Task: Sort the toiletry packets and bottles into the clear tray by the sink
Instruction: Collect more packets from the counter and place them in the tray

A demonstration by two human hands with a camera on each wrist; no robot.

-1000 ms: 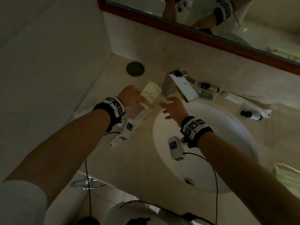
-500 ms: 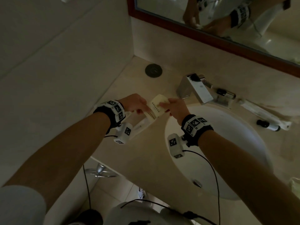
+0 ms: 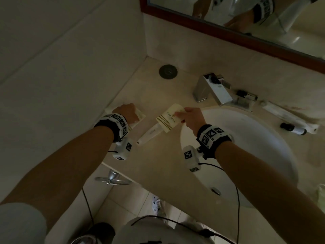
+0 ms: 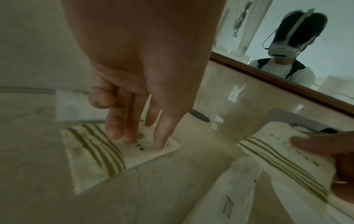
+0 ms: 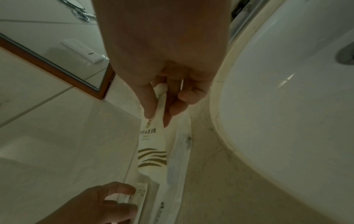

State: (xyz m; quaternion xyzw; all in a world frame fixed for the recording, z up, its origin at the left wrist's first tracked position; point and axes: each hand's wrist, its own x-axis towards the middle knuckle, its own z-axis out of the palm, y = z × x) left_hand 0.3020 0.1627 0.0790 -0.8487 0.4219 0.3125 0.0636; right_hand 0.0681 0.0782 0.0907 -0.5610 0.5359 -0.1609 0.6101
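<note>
1. The right hand [image 3: 190,118] now pinches a striped packet [image 3: 168,118] by its top edge, thumb against fingertips, and holds it just above the counter [image 3: 158,95] at the left rim of the sink [image 3: 246,138]. A second ago the left hand had that packet; it has been passed across.
2. The left hand [image 3: 125,112] has dropped to the counter on the left, straight fingers [image 4: 159,136] pressing a second packet [image 4: 91,153] flat. Nothing is gripped there yet.
3. A long white sachet [image 3: 149,135] lies on the counter between the hands, partly under the held packet.
4. Far right, past the tap [image 3: 211,90], small bottles [image 3: 292,129] and a long wrapper [image 3: 284,114] wait near the wall.
5. I can't pick out the clear tray for certain; something pale shows at the far right edge.
6. So the handover frees the left hand to gather more, and the right, I'd guess, carries its packet rightward to the tray. Most of the sorting is still ahead.
</note>
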